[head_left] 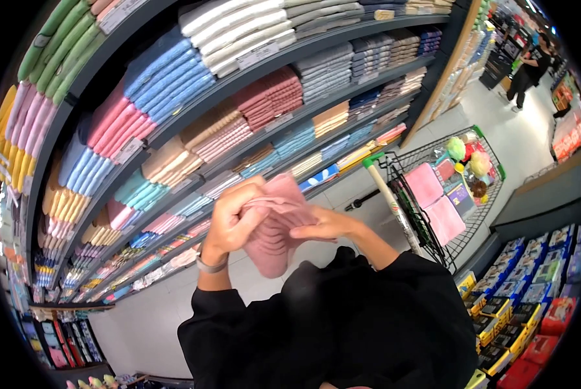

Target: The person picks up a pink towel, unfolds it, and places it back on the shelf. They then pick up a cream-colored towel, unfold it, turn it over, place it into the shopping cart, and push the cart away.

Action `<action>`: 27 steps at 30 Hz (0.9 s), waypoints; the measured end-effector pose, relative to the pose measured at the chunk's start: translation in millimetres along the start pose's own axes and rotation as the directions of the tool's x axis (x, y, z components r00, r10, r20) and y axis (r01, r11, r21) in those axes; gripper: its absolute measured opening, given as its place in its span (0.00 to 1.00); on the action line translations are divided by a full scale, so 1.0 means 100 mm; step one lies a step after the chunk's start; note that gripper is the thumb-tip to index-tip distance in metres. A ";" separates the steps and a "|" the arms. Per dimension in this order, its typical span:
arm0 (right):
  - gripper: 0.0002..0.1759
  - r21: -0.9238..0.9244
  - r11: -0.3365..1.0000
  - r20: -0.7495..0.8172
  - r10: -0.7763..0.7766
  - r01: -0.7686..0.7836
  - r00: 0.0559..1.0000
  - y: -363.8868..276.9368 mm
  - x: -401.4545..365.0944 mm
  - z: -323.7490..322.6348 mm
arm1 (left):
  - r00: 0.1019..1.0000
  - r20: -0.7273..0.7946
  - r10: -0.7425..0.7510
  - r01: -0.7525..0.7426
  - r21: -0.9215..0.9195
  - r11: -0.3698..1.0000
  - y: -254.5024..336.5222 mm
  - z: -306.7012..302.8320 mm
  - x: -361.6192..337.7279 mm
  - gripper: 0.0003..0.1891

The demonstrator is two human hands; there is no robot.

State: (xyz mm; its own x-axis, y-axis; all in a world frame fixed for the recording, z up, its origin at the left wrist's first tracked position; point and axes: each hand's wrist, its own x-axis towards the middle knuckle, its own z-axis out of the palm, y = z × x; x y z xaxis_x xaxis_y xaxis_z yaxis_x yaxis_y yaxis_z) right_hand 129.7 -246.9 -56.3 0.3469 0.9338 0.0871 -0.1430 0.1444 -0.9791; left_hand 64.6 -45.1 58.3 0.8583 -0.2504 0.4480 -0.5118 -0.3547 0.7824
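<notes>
A dusty-pink towel with ribbed folds [269, 243] hangs between my two hands in front of my chest, partly bunched. My left hand [232, 217], with a band on the wrist, is closed around its left side, the thumb lying across the cloth. On the other side, my right hand [326, 223] grips the towel's edge, thumb on top and the other fingers mostly hidden behind the fabric. Just beyond my hands stand shelves of folded towels, among them a dark-pink stack [271, 91].
To the right stands a wire shopping cart [456, 249] with pink folded items [445, 220] and fluffy coloured things [469, 152] inside. Boxed goods [504, 324] fill a display at lower right. A person in black [527, 68] is farther down the aisle.
</notes>
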 end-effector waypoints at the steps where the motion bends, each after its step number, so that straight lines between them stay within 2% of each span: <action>1: 0.34 0.021 0.998 0.032 0.058 -0.059 0.998 0.02 -0.02 0.01 | 1.000 -0.018 -0.005 0.005 -0.025 1.000 0.02 -0.01 0.01 0.04; 3: 0.34 -0.001 0.992 0.121 0.126 -0.127 0.985 0.15 -0.01 0.01 | 0.996 -0.057 -0.061 0.058 -0.059 0.997 0.02 -0.01 0.01 0.07; 4: 0.34 -0.003 0.992 0.111 0.127 -0.128 0.986 0.20 -0.03 0.02 | 0.997 -0.052 -0.056 0.052 -0.065 0.997 0.00 -0.03 0.03 0.07; 6: 0.35 -0.016 0.982 0.151 0.188 -0.187 0.971 0.23 -0.04 0.06 | 0.983 -0.111 -0.145 0.154 0.078 0.985 -0.05 -0.08 0.01 0.10; 7: 0.37 0.035 0.963 0.163 0.257 -0.266 0.953 0.18 -0.07 0.07 | 0.979 -0.125 -0.164 0.180 0.131 0.975 -0.13 -0.13 0.01 0.12; 8: 0.37 0.034 0.964 0.162 0.256 -0.265 0.953 0.16 -0.09 0.07 | 0.979 -0.125 -0.162 0.178 0.132 0.975 -0.21 -0.17 0.01 0.12; 10: 0.39 -0.036 0.959 0.129 0.284 -0.281 0.950 0.15 -0.14 0.09 | 0.926 -0.163 -0.341 0.360 0.110 0.926 -0.33 -0.21 0.01 0.14; 14: 0.41 -0.056 0.972 0.058 0.232 -0.229 0.971 0.30 -0.21 0.22 | 0.909 -0.126 -0.397 0.402 0.022 0.915 -0.66 -0.15 -0.09 0.17; 16: 0.38 -0.101 0.937 0.074 0.343 -0.335 0.936 0.21 -0.24 0.27 | 0.898 -0.142 -0.418 0.429 0.065 0.901 -0.71 -0.13 -0.12 0.18; 19: 0.33 -0.075 0.944 0.060 0.325 -0.320 0.944 0.32 -0.25 0.32 | 0.859 -0.138 -0.493 0.501 0.027 0.865 -0.93 -0.11 -0.23 0.18; 23: 0.27 0.049 0.932 0.097 0.353 -0.359 0.930 0.17 -0.25 0.34 | 0.731 0.019 -0.682 0.680 -0.087 0.728 -1.44 0.03 -0.52 0.18; 25: 0.26 -0.003 0.913 0.097 0.407 -0.408 0.908 0.29 -0.26 0.28 | 0.747 0.068 -0.661 0.665 -0.087 0.742 -1.58 0.22 -0.71 0.16; 27: 0.24 0.027 0.914 0.084 0.402 -0.405 0.912 0.33 -0.30 0.23 | 0.758 0.120 -0.641 0.651 -0.090 0.754 -1.74 0.40 -0.99 0.15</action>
State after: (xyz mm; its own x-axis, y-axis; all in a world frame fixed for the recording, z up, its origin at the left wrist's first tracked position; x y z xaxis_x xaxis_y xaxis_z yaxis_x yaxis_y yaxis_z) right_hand 93.9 -262.4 -86.7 0.1806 0.9371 -0.2988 -0.2962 -0.2378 -0.9250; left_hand 67.4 4.9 -139.1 0.9744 -0.0703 -0.2134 0.1763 -0.3496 0.9202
